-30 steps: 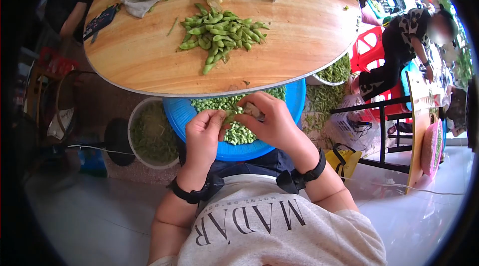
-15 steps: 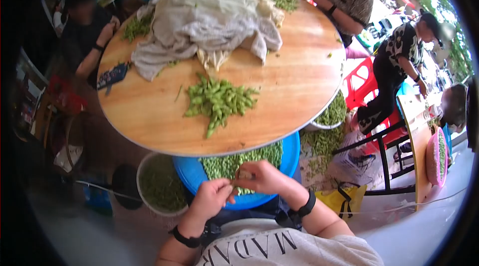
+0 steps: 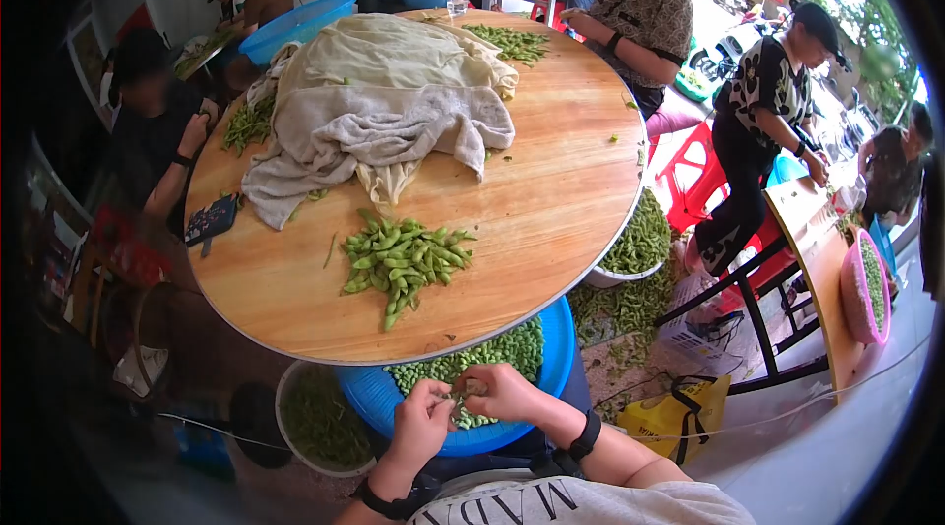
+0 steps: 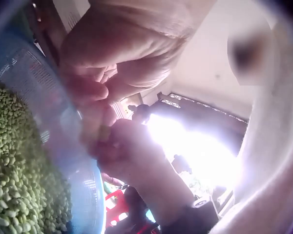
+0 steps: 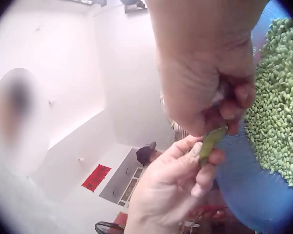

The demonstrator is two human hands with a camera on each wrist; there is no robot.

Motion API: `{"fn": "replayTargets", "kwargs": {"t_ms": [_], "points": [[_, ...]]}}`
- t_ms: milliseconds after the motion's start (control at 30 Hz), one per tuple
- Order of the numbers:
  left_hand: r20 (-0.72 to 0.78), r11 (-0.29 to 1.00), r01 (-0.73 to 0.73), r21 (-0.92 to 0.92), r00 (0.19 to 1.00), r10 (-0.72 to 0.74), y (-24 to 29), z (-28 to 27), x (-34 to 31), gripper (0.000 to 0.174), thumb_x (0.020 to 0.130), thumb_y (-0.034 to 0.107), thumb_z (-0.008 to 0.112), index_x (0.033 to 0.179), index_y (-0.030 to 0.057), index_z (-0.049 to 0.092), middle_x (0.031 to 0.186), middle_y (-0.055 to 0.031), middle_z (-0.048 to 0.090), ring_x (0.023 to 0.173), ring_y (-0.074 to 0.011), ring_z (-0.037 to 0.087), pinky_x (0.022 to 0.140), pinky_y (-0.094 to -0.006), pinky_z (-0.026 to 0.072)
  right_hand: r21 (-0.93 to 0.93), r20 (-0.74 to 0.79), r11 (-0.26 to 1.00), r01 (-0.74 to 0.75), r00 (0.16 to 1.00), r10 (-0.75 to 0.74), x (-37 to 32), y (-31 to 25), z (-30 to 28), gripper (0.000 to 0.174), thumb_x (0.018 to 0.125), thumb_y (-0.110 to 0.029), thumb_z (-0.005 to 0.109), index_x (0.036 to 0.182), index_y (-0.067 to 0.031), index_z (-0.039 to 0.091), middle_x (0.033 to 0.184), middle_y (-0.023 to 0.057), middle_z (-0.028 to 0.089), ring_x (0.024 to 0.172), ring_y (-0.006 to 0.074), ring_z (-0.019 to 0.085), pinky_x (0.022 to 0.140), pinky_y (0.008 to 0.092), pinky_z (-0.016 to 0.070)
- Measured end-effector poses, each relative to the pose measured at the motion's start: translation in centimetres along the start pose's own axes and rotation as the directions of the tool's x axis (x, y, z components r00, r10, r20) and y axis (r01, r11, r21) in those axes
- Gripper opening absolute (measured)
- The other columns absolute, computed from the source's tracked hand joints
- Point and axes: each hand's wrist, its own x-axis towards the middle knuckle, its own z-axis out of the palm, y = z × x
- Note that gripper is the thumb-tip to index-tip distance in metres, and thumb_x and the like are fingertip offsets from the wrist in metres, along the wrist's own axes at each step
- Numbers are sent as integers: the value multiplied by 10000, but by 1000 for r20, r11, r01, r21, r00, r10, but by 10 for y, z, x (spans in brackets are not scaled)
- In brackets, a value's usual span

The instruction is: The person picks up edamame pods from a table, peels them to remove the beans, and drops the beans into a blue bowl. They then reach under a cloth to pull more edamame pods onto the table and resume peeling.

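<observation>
Over a blue basin (image 3: 563, 343) at the table's near edge, both hands meet at a green soybean pod (image 5: 212, 145). My left hand (image 3: 421, 424) pinches the pod's lower end between thumb and fingers, as the right wrist view shows. The curled fingers of my right hand (image 3: 504, 395) grip its upper end. Shelled green beans (image 3: 502, 356) fill much of the basin below the hands. In the left wrist view the fingers are blurred and the pod is mostly hidden.
A pile of unshelled pods (image 3: 406, 261) lies on the round wooden table (image 3: 532, 230), before a heap of damp cloths (image 3: 384, 122). A bucket of empty-looking pods (image 3: 320, 427) stands left of the basin. Several people sit or stand around; a yellow bag (image 3: 679, 417) is at right.
The head view has tilted up, bringing more of the table and the people into sight. Both hands stay together over the basin, working at a pod.
</observation>
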Motion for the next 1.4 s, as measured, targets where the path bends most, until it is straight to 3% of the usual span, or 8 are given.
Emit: {"fn": "replayTargets", "kwargs": {"t_ms": [233,400,567,733,1000,1100,1233,1400], "points": [[-101,980,-74,185,990,94,-8,-7,-3,221,764,-4,582,947,14,460,614,-117,601,536,-202,619,493,-287,468,-268,-207,959,92,967,-150,1,17,-12,185,669,-158,656,786,-18,621,647,156,565,580,309,545,580,363,462],[-184,982,-177,67,965,186,0,-1,2,179,772,-27,567,905,11,454,623,-101,581,537,-134,573,480,-262,431,192,28,981,-36,999,31,-3,-12,-1,189,776,-175,686,788,-10,596,616,-10,536,582,41,455,501,219,385],[-245,953,-253,-166,947,208,2,9,-5,128,829,-33,510,922,7,433,677,-53,543,572,-75,512,492,-210,399,532,163,818,-220,974,156,1,-17,0,139,781,-128,666,775,-23,574,600,-14,517,501,38,438,440,184,343],[-240,933,-361,1,905,350,3,-2,-12,146,859,-7,498,992,8,438,677,-26,544,525,-51,456,471,-193,384,166,63,976,-143,989,134,7,-26,5,128,708,-60,581,822,-4,599,628,33,549,566,117,521,508,243,421],[-617,969,85,230,783,77,-50,-114,-32,104,850,42,514,944,14,548,783,-100,592,612,-152,563,563,-276,458,-417,-10,871,260,957,-291,36,-82,-22,148,674,-73,609,809,-20,584,760,169,533,706,354,561,626,415,468],[-465,594,170,786,796,387,-66,-145,-34,187,800,20,549,986,0,560,954,-190,580,791,-329,600,708,-350,473,-525,5,794,306,934,-357,81,-86,-3,139,695,-105,619,780,-15,555,759,178,530,699,363,557,615,434,456],[-551,893,80,442,810,200,-32,-134,-29,196,813,34,562,1001,-16,582,942,-146,603,730,-225,618,640,-287,477,-653,18,712,258,945,-326,106,-79,15,143,721,-128,607,745,-7,533,739,182,532,690,375,557,610,441,453],[-312,954,-143,-264,948,56,33,-99,-8,161,847,38,536,979,-15,611,756,-44,626,587,-78,564,492,-177,396,-123,-21,982,142,989,-146,92,-100,-8,144,740,-113,629,805,12,601,693,111,594,628,230,576,561,310,453]]}}
